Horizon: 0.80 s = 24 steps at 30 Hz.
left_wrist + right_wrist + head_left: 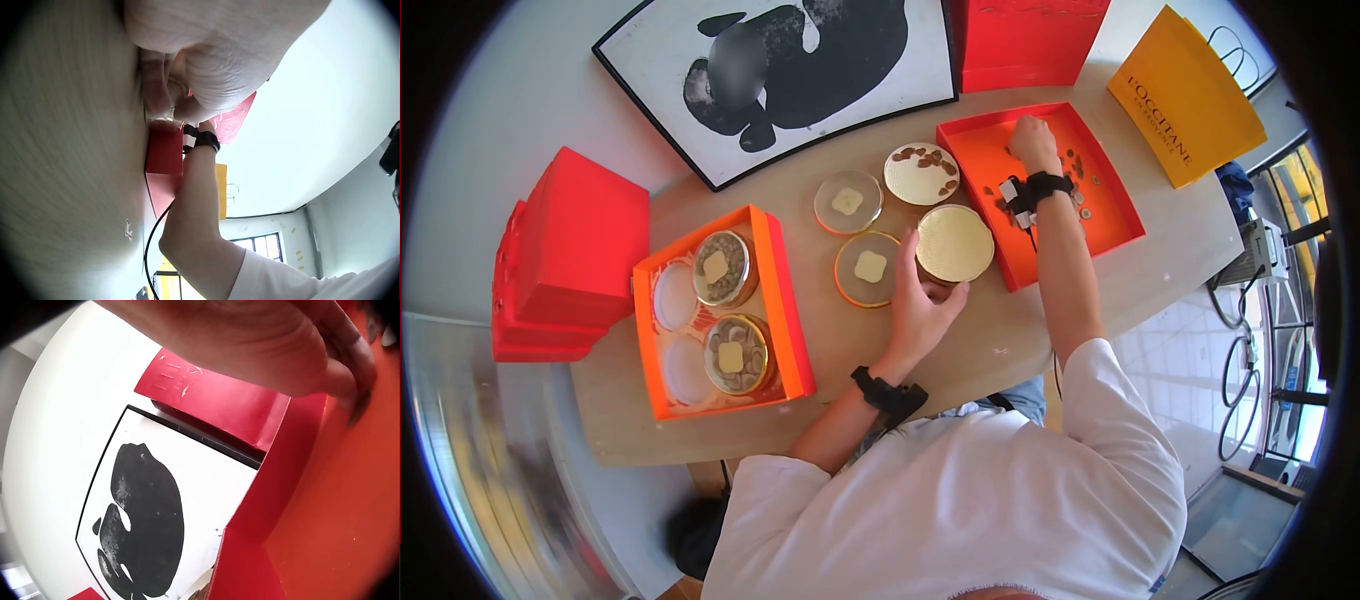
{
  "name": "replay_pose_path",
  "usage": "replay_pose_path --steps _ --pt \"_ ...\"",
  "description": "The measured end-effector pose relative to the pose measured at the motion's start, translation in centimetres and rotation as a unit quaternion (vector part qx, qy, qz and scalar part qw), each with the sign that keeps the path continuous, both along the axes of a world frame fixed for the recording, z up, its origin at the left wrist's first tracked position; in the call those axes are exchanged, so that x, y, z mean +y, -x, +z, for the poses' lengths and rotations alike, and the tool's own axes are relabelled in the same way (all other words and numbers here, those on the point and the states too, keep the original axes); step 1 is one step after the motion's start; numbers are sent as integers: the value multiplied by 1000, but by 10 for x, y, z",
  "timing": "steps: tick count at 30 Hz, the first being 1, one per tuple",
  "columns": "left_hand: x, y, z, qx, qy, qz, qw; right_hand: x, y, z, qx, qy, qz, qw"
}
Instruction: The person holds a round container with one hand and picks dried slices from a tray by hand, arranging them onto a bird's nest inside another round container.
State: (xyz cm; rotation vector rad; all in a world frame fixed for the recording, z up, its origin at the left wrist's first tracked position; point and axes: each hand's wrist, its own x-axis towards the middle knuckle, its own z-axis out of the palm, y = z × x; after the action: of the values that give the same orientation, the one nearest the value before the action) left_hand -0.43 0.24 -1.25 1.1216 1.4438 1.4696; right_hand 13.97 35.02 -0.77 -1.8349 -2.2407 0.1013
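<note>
My left hand (922,318) grips the side of a round tub with a gold-coloured inside (955,243), thumb and fingers on either side of its wall. In the left wrist view that hand hides most of the tub. Inside the shallow red-orange box lid (1105,215), my right hand (1034,145) reaches down to the floor of it. Its fingertips pinch a small dark brown piece (359,409), seen in the right wrist view. Several more brown and grey pieces (1083,197) lie scattered around this hand. Beyond the gripped tub stands a second tub (921,173) with brown pieces inside.
Two clear round lids (849,202) (867,268) with cream labels lie left of the tubs. An orange box (792,330) holds two filled jars (724,268) (737,355). Red boxes (580,240), a framed picture (800,75) and a yellow bag (1186,100) stand around the table.
</note>
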Motion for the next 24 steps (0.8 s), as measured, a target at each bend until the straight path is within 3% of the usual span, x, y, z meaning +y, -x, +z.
replay_pose_path --steps 14,17,20,24 --pt "-2 3 4 -2 13 -7 1000 -6 4 16 13 34 3 999" --pt "-2 2 3 12 -2 -2 1000 -2 10 15 78 47 -28 995" --pt "-1 2 2 14 -6 0 1000 -3 9 36 173 114 25 978" --pt "-1 2 5 28 -16 5 999 -32 29 64 410 79 195 888"
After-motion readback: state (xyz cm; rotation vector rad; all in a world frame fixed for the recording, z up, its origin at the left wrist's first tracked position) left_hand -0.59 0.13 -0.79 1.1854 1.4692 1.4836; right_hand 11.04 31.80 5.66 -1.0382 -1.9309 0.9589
